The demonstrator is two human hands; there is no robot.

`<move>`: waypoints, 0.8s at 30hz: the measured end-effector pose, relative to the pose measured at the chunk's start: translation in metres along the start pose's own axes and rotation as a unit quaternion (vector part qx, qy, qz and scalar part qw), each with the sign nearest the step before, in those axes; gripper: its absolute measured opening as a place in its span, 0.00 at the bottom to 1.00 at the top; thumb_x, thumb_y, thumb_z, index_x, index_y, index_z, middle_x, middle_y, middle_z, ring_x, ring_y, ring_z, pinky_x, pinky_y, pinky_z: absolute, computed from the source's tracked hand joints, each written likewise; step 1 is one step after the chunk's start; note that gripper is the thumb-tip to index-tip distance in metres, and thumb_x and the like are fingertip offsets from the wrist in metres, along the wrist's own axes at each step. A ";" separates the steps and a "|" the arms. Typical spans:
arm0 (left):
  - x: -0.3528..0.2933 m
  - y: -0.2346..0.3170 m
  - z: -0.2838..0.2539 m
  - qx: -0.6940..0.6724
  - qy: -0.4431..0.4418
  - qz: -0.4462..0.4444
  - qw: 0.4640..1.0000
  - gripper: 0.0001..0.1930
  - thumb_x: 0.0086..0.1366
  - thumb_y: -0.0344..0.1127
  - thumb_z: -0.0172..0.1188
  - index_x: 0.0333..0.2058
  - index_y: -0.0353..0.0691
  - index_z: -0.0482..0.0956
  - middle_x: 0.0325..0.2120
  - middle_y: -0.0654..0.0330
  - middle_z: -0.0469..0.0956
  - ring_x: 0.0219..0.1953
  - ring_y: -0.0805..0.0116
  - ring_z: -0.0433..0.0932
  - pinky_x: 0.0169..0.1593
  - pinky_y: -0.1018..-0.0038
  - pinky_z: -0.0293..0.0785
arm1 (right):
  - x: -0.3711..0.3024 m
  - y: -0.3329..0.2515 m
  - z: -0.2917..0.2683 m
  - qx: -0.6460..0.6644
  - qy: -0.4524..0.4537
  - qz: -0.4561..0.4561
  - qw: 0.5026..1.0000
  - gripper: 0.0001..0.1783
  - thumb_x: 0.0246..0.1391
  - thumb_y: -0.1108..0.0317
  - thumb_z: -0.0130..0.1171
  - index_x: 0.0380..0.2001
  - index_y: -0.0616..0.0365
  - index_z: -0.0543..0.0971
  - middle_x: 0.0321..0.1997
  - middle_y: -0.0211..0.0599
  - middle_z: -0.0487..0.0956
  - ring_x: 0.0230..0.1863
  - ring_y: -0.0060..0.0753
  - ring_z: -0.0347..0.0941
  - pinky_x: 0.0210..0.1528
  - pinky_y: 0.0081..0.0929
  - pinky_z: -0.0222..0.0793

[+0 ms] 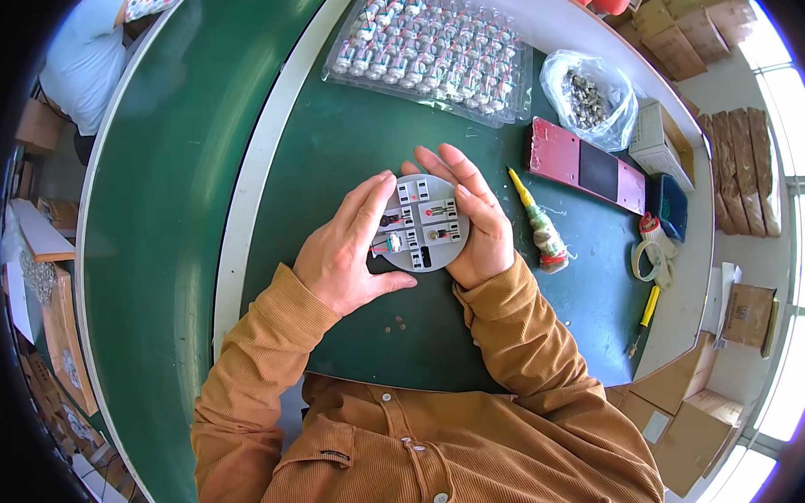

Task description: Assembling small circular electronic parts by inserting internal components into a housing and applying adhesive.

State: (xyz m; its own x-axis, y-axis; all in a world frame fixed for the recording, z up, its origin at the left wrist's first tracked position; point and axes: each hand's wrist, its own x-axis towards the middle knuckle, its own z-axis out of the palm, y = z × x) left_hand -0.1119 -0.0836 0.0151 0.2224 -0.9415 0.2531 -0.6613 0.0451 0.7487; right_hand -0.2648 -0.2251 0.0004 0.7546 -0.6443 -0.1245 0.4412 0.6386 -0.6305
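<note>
A round grey fixture [442,250] with white slotted blocks lies between my two hands above the green table. Small parts sit in its slots, among them a red-tipped piece [429,212] and, at the left edge, a small white part with wires [393,243]. My right hand [483,235] cradles the disc from the right, its fingers curling round the far rim. On the other side my left hand [339,249] spans the disc's left edge, fingers at the upper rim and thumb near the lower rim. The fixture's underside is hidden.
Clear plastic trays of small wired parts [431,55] stand at the far side. To the right are a bag of metal pieces [588,99], a red block with a dark pad [586,165], a yellow-tipped wrapped tool [536,216] and a yellow-handled screwdriver [649,307].
</note>
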 end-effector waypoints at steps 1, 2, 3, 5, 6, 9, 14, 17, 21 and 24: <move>0.000 -0.001 0.000 0.001 0.002 0.000 1.000 0.63 0.38 0.31 0.87 0.75 0.37 0.60 0.69 0.48 0.70 0.63 0.49 0.78 0.62 0.63 0.80 | 0.000 0.000 0.000 0.000 -0.002 0.001 1.000 0.32 0.69 0.74 0.44 0.76 0.58 0.65 0.79 0.55 0.67 0.78 0.58 0.64 0.78 0.56 0.64; 0.000 -0.002 0.001 0.011 0.001 0.005 1.000 0.63 0.40 0.33 0.86 0.75 0.37 0.59 0.69 0.48 0.69 0.62 0.50 0.78 0.61 0.63 0.81 | 0.001 0.001 -0.001 0.007 -0.008 0.000 1.000 0.32 0.70 0.75 0.43 0.76 0.58 0.66 0.78 0.54 0.68 0.78 0.57 0.65 0.77 0.54 0.64; -0.001 -0.004 0.002 0.020 0.001 0.010 1.000 0.63 0.41 0.34 0.86 0.76 0.38 0.58 0.70 0.48 0.68 0.62 0.50 0.79 0.59 0.64 0.82 | 0.001 0.001 -0.001 0.015 -0.013 0.000 1.000 0.31 0.70 0.75 0.43 0.76 0.58 0.66 0.78 0.54 0.68 0.77 0.56 0.65 0.77 0.53 0.64; -0.001 -0.006 0.003 0.039 -0.002 0.022 0.999 0.63 0.45 0.38 0.85 0.77 0.38 0.56 0.71 0.48 0.66 0.60 0.50 0.80 0.57 0.65 0.84 | 0.001 0.001 -0.003 0.030 -0.023 -0.002 0.999 0.31 0.70 0.77 0.43 0.75 0.59 0.66 0.77 0.53 0.70 0.77 0.54 0.67 0.77 0.50 0.65; -0.001 -0.006 0.003 0.040 0.000 0.022 0.999 0.63 0.45 0.38 0.85 0.77 0.38 0.56 0.71 0.48 0.66 0.60 0.50 0.80 0.57 0.65 0.84 | 0.001 0.001 -0.004 0.029 -0.025 -0.002 0.999 0.31 0.70 0.77 0.43 0.75 0.59 0.66 0.77 0.53 0.70 0.77 0.54 0.67 0.77 0.50 0.65; 0.002 -0.005 0.004 0.038 -0.010 0.018 0.999 0.62 0.46 0.38 0.85 0.77 0.37 0.55 0.71 0.47 0.66 0.60 0.50 0.81 0.57 0.65 0.84 | 0.002 -0.002 -0.007 0.002 -0.024 -0.008 1.000 0.32 0.70 0.75 0.43 0.76 0.58 0.66 0.78 0.54 0.68 0.78 0.57 0.65 0.78 0.55 0.64; -0.006 -0.007 0.002 0.035 0.032 0.045 0.998 0.58 0.49 0.41 0.83 0.75 0.33 0.59 0.70 0.44 0.67 0.63 0.46 0.78 0.60 0.63 0.81 | 0.005 0.004 0.004 0.000 -0.007 0.010 1.000 0.29 0.73 0.68 0.46 0.74 0.60 0.68 0.75 0.56 0.71 0.73 0.56 0.70 0.75 0.50 0.65; -0.009 -0.007 0.004 -0.028 0.064 0.070 0.995 0.53 0.50 0.41 0.83 0.71 0.31 0.64 0.68 0.41 0.68 0.65 0.43 0.74 0.66 0.60 0.75 | 0.002 -0.001 0.003 -0.058 -0.027 -0.022 0.998 0.26 0.74 0.64 0.50 0.70 0.60 0.74 0.69 0.52 0.79 0.68 0.45 0.75 0.72 0.40 0.69; -0.001 -0.009 0.009 0.018 0.146 0.078 0.986 0.54 0.48 0.43 0.82 0.69 0.28 0.63 0.63 0.43 0.70 0.56 0.45 0.77 0.61 0.61 0.76 | 0.005 -0.014 -0.028 -0.101 -0.101 -0.004 0.990 0.31 0.77 0.59 0.48 0.76 0.59 0.64 0.77 0.54 0.67 0.70 0.46 0.72 0.75 0.42 0.64; -0.018 -0.024 -0.021 0.135 0.232 0.008 0.963 0.55 0.45 0.46 0.83 0.68 0.26 0.65 0.61 0.42 0.72 0.53 0.45 0.78 0.59 0.61 0.76 | 0.011 -0.015 -0.012 0.051 -0.099 0.046 0.993 0.34 0.81 0.56 0.41 0.81 0.59 0.53 0.83 0.58 0.56 0.83 0.51 0.54 0.85 0.45 0.50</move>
State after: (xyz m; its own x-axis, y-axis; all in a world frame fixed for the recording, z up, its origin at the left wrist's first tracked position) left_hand -0.0853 -0.0611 0.0057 0.4663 -0.6878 0.5562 -0.8149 -0.0894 0.5726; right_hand -0.2684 -0.2468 -0.0008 0.8702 -0.4924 -0.0189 0.4050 0.7366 -0.5417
